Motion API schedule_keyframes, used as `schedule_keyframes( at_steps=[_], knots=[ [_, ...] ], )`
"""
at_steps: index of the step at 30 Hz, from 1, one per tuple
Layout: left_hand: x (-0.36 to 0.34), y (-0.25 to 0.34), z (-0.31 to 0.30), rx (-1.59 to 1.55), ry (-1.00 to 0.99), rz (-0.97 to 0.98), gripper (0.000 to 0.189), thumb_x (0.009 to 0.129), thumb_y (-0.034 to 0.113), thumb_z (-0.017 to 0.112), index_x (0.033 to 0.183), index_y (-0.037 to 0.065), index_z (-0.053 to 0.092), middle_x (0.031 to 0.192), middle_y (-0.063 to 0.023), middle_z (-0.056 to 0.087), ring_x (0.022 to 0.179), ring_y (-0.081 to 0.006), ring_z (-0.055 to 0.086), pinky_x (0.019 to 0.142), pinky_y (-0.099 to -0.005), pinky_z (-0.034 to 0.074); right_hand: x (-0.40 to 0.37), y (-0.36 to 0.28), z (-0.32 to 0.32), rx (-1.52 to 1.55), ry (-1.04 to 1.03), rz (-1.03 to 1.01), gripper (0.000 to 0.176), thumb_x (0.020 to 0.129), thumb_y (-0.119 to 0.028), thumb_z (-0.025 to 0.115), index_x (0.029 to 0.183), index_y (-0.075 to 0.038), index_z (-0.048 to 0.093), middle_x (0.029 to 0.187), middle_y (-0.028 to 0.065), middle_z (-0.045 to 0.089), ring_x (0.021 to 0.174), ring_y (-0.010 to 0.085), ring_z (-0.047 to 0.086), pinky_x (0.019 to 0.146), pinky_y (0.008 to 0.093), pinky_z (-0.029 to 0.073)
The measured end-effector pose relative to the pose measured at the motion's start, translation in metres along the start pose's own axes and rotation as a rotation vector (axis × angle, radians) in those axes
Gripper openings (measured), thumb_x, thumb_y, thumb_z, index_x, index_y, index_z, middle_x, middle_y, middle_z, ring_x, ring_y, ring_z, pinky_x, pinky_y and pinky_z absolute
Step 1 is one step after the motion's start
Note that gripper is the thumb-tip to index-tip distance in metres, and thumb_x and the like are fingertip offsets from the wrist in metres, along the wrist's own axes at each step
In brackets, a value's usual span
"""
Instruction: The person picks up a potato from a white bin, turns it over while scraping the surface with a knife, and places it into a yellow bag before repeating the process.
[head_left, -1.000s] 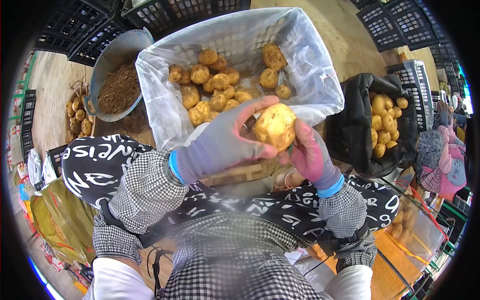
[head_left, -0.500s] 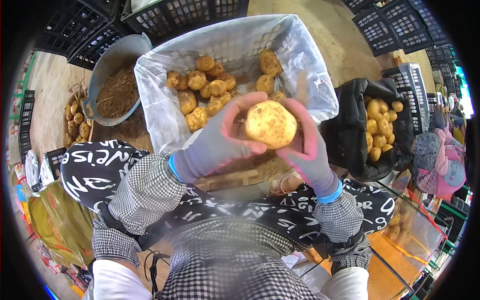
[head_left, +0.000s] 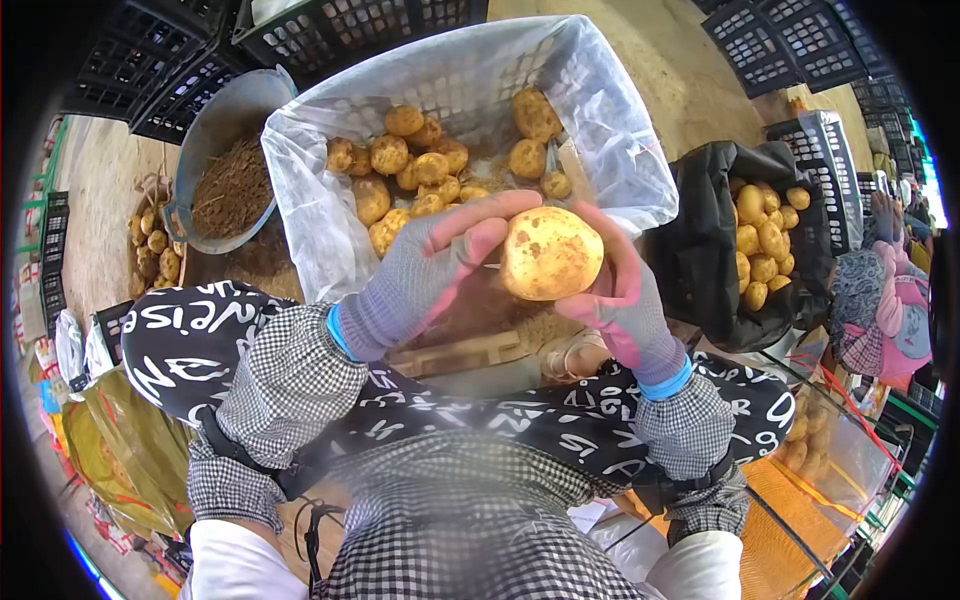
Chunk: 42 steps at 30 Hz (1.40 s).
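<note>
A large yellow potato with brown dirt specks is held up in front of me, between my two gloved hands. My right hand, in a grey and pink glove, grips it from the right, thumb below and fingers behind. Against the potato's upper left side, my left hand has its fingers and thumb bent in. Just beyond is a crate lined with a white sheet, with several soil-stained potatoes inside. Part of those potatoes is hidden behind my left hand.
A bucket of brown soil stands left of the crate, with a net bag of potatoes beyond. At right, a black-lined crate holds cleaner potatoes. Black crates line the back. Another person is far right.
The potato has shifted slightly right and turned. My left thumb has risen from below it to its left side, while my right hand keeps its hold.
</note>
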<state>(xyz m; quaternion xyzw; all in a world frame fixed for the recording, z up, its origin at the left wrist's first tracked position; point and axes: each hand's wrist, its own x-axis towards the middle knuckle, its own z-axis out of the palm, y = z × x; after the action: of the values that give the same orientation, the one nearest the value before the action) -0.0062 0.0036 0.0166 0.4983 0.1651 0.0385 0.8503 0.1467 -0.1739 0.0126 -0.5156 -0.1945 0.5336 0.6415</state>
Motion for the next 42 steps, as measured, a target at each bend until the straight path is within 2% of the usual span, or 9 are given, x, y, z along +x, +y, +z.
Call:
schedule_keyframes(
  at_steps=[8, 11, 14, 23, 29, 32, 38, 41, 42],
  knots=[
    [-0.009, -0.003, 0.002, -0.058, -0.043, -0.016, 0.057, 0.096, 0.028, 0.064, 0.141, 0.001, 0.044, 0.132, -0.0108, 0.054, 0.118, -0.0152, 0.055, 0.100, -0.0279, 0.047, -0.001, 0.010, 0.004, -0.106, -0.027, -0.106, 0.080, 0.070, 0.009, 0.075, 0.142, 0.000, 0.040, 0.138, 0.0093, 0.048, 0.129, 0.0194, 0.047, 0.110, 0.0347, 0.038],
    [-0.002, -0.032, -0.018, -0.322, -0.008, -0.100, 0.062, 0.093, 0.024, 0.068, 0.143, 0.001, 0.041, 0.132, -0.0105, 0.054, 0.118, -0.0153, 0.055, 0.100, -0.0277, 0.046, 0.001, 0.009, 0.003, -0.126, -0.039, -0.097, 0.079, 0.071, 0.009, 0.075, 0.142, 0.000, 0.041, 0.138, 0.0088, 0.048, 0.128, 0.0193, 0.047, 0.110, 0.0349, 0.038],
    [-0.006, 0.004, 0.007, 0.021, 0.053, -0.097, 0.065, 0.092, 0.026, 0.069, 0.145, 0.002, 0.039, 0.134, -0.0105, 0.053, 0.120, -0.0148, 0.053, 0.102, -0.0277, 0.045, 0.002, 0.010, -0.001, -0.129, 0.016, -0.038, 0.089, 0.070, 0.004, 0.081, 0.146, 0.000, 0.035, 0.144, 0.0103, 0.044, 0.131, 0.0196, 0.046, 0.111, 0.0346, 0.038],
    [0.001, -0.018, -0.012, -0.171, -0.075, -0.108, 0.070, 0.089, 0.016, 0.071, 0.147, 0.002, 0.035, 0.146, -0.0106, 0.042, 0.129, -0.0179, 0.046, 0.110, -0.0313, 0.036, 0.000, 0.021, -0.007, -0.297, 0.015, -0.163, 0.081, 0.072, 0.009, 0.072, 0.145, 0.000, 0.036, 0.143, 0.0110, 0.045, 0.131, 0.0196, 0.046, 0.111, 0.0331, 0.038],
    [-0.001, -0.031, 0.007, 0.268, -0.044, 0.049, 0.080, 0.081, 0.013, 0.077, 0.148, 0.002, 0.034, 0.141, -0.0093, 0.048, 0.124, -0.0204, 0.052, 0.103, -0.0325, 0.046, -0.005, 0.015, -0.002, -1.063, 0.014, -0.413, 0.079, 0.069, 0.000, 0.074, 0.141, -0.003, 0.042, 0.138, 0.0152, 0.049, 0.127, 0.0230, 0.050, 0.107, 0.0357, 0.040],
    [-0.007, -0.011, 0.018, -0.050, -0.001, -0.187, 0.076, 0.083, 0.015, 0.076, 0.146, 0.002, 0.036, 0.142, -0.0110, 0.048, 0.122, -0.0220, 0.054, 0.103, -0.0356, 0.047, -0.005, 0.014, 0.012, -0.991, 0.087, -0.436, 0.070, 0.073, -0.003, 0.073, 0.138, -0.003, 0.046, 0.133, 0.0149, 0.052, 0.123, 0.0235, 0.052, 0.104, 0.0371, 0.042],
    [0.015, -0.034, -0.018, -0.005, 0.184, 0.058, 0.052, 0.095, 0.032, 0.062, 0.135, 0.001, 0.051, 0.125, -0.0129, 0.059, 0.111, -0.0196, 0.060, 0.094, -0.0313, 0.050, -0.019, -0.003, -0.009, -0.231, 0.456, -0.085, 0.055, 0.082, -0.012, 0.075, 0.130, -0.002, 0.051, 0.120, 0.0132, 0.060, 0.105, 0.0231, 0.063, 0.091, 0.0311, 0.050],
    [0.043, -0.038, -0.052, 0.096, 0.345, -0.037, 0.049, 0.096, 0.031, 0.060, 0.135, 0.002, 0.052, 0.120, -0.0114, 0.063, 0.110, -0.0174, 0.061, 0.088, -0.0277, 0.051, -0.028, -0.028, -0.077, 0.385, 0.684, -0.451, 0.049, 0.096, -0.024, 0.059, 0.137, 0.000, 0.046, 0.135, 0.0172, 0.052, 0.125, 0.0251, 0.053, 0.110, 0.0421, 0.040],
    [0.057, -0.047, -0.065, 0.158, 0.403, -0.126, 0.049, 0.096, 0.030, 0.060, 0.136, 0.002, 0.051, 0.119, -0.0117, 0.063, 0.110, -0.0174, 0.061, 0.087, -0.0275, 0.051, -0.031, -0.040, -0.093, 0.312, 0.759, -0.630, 0.047, 0.099, -0.023, 0.055, 0.137, 0.003, 0.045, 0.139, 0.0176, 0.050, 0.128, 0.0266, 0.050, 0.113, 0.0446, 0.039]
  ],
)
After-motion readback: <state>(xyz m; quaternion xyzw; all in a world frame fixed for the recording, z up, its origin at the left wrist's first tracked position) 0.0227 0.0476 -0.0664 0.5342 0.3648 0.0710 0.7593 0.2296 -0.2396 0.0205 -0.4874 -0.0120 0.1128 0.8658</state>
